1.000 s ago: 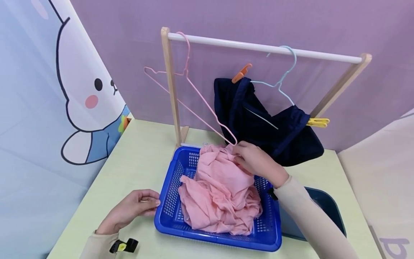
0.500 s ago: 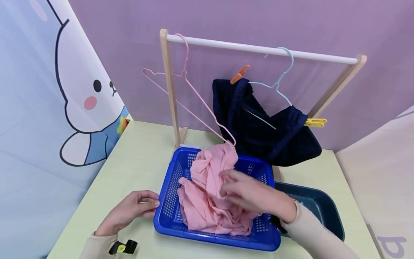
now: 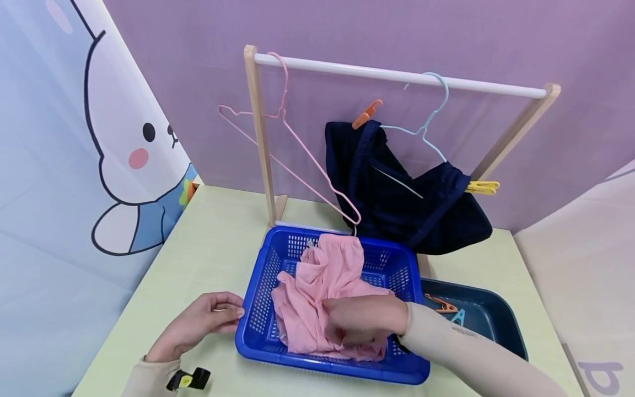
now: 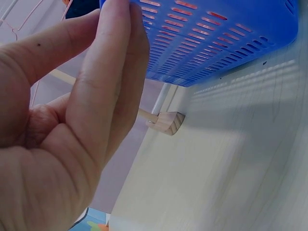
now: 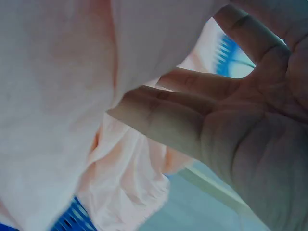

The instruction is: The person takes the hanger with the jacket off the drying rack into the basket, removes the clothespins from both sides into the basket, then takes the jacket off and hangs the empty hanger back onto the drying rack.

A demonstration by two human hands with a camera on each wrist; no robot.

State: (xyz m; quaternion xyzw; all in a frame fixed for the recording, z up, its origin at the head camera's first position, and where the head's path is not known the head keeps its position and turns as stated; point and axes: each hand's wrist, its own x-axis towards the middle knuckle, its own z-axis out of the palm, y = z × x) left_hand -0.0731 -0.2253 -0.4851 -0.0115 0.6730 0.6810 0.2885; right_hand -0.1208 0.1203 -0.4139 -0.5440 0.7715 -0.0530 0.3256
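Note:
A crumpled pink garment (image 3: 337, 270) with a gathered edge lies in the blue plastic basket (image 3: 333, 373). My right hand (image 3: 364, 320) is over the garment's front part, blurred in the head view. In the right wrist view, its fingers (image 5: 161, 113) are fairly straight and touch the pink cloth, with a gap toward the thumb. My left hand (image 3: 203, 320) pinches the basket's left rim. The left wrist view shows the left fingertips meeting at that rim, beside the perforated basket wall (image 4: 202, 43).
Behind the basket stands a clothes rack (image 3: 397, 76). From it hang a pink hanger (image 3: 310, 157) and a light-blue hanger (image 3: 430, 118) bearing a dark navy garment (image 3: 392, 204), with an orange clothespin (image 3: 367, 114) and a yellow clothespin (image 3: 483, 188). A dark green tray (image 3: 501, 317) holds clothespins.
My right hand has moved from the garment's back edge near the pink hanger toward the basket's front. The garment's back part has dropped and spread out. My left hand stays at the rim.

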